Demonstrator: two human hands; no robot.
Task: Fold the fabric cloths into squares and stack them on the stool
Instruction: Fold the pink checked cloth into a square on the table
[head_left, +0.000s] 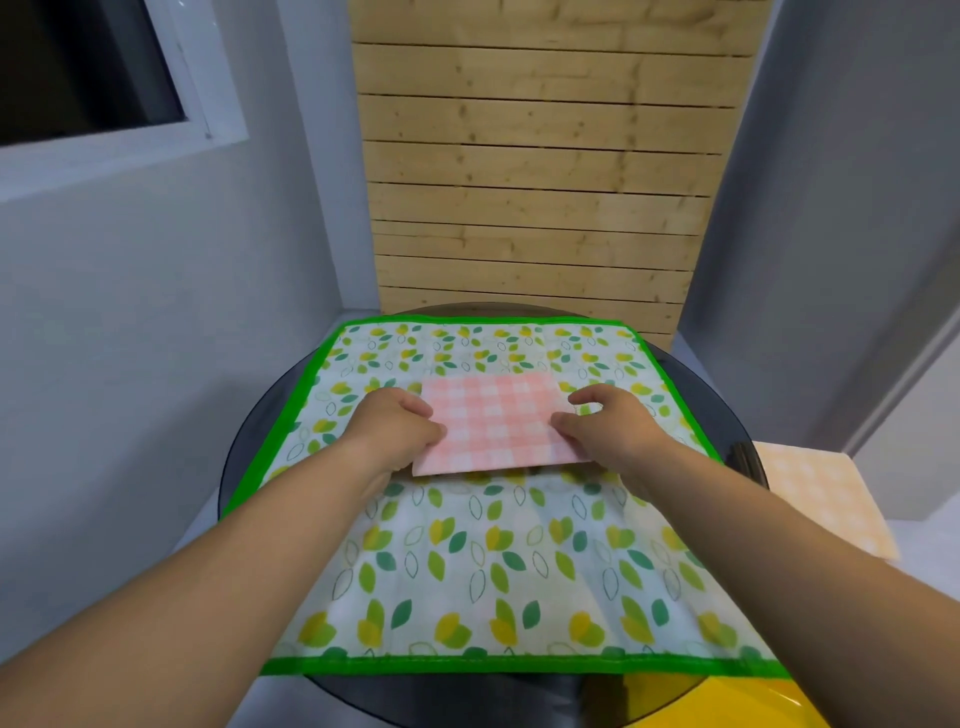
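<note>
A round dark glass table (241, 467) carries a white leaf-printed mat with a green border (467, 571). Beyond the table's right edge lies a pale yellow checked cloth (815, 493). A folded pink-and-white checked fabric square (493, 426) sits mid-mat, its near edge slightly raised. The left hand (395, 426) pinches its left edge and the right hand (608, 421) pinches its right edge.

Your round dark glass tabletop (244, 467) carries a green-bordered leaf-print cloth (493, 571) spread flat, its corners reaching past the rim.
</note>
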